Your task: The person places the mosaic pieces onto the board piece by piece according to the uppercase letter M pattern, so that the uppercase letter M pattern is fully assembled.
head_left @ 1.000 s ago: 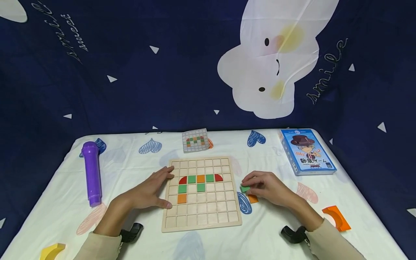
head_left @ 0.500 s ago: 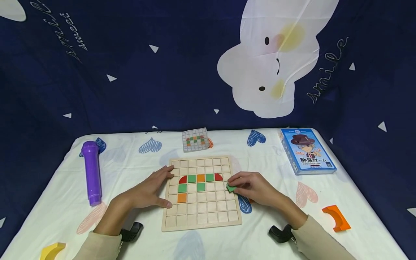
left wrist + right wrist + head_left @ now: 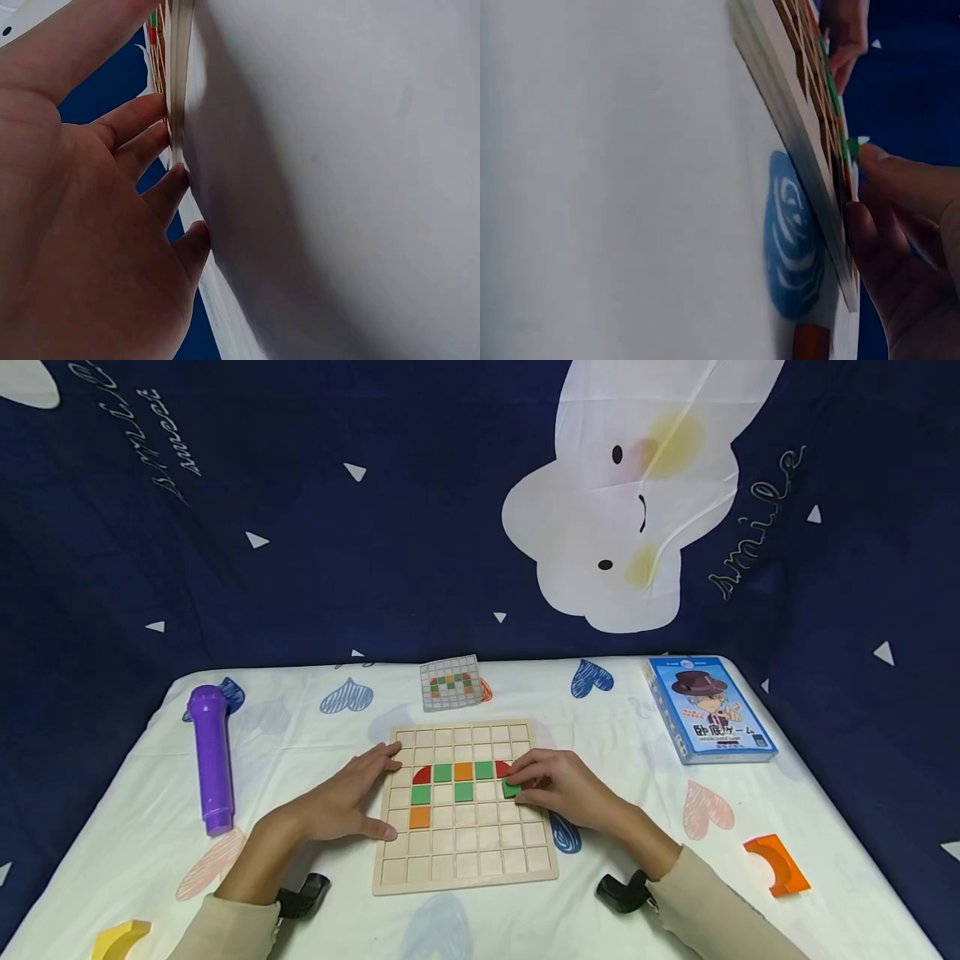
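Note:
A wooden grid board (image 3: 465,864) lies on the cloth, bearing red, green and orange tiles in some cells. My left hand (image 3: 339,797) rests along its left edge, fingers spread, with fingertips and thumb touching the frame. In the left wrist view the fingers (image 3: 139,120) lie against the board's side. Over the right part of the board, my right hand (image 3: 562,785) pinches a green square tile (image 3: 511,788) between thumb and fingers, just below the right red quarter-round tile (image 3: 502,768). The right wrist view shows that green tile (image 3: 853,148) at the fingertips, close over the board.
Behind the board lies a pattern card (image 3: 451,683). A purple microphone-shaped toy (image 3: 212,760) is at left, a blue game box (image 3: 711,710) at back right. An orange arch block (image 3: 780,864) and a yellow curved block (image 3: 122,939) lie nearer. An orange tile (image 3: 811,341) sits beside the board.
My right hand has moved left from beside the board to over its right columns, carrying the green tile. The left hand has stayed at the board's left edge.

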The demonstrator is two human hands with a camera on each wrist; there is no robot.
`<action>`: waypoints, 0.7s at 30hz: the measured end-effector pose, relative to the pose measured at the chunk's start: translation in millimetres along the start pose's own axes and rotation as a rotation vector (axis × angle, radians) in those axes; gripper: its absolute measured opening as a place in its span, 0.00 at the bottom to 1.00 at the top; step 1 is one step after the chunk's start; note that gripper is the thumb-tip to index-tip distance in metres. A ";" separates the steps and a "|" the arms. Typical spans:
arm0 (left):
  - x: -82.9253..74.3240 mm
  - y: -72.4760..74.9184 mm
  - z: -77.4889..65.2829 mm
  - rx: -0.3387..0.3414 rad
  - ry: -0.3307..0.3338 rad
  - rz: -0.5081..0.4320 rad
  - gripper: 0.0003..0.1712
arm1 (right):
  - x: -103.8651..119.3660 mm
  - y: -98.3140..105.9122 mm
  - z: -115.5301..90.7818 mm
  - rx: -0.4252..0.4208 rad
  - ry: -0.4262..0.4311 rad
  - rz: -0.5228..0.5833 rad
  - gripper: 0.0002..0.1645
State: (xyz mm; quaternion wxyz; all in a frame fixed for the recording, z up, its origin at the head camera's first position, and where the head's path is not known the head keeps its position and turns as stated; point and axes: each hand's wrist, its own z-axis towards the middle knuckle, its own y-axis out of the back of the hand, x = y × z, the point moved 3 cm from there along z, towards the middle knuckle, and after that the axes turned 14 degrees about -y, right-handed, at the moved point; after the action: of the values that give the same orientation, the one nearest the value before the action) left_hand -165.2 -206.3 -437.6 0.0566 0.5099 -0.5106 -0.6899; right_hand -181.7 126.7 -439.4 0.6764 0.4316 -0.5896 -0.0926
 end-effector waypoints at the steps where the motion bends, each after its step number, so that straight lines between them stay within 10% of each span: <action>1: 0.2 -0.2 -0.1 0.000 0.000 0.000 0.54 | 0.3 -0.6 0.6 -0.005 -0.003 -0.012 0.13; 21: -1.8 0.4 -0.4 0.006 -0.002 -0.008 0.54 | 7.8 -6.8 6.6 0.017 -0.048 -0.085 0.09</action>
State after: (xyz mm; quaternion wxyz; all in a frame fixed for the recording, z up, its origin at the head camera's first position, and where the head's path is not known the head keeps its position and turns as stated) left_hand -164.2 -205.7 -436.1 0.0516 0.5114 -0.5106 -0.6893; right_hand -182.6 114.5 -439.0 0.6540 0.4593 -0.5876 -0.1266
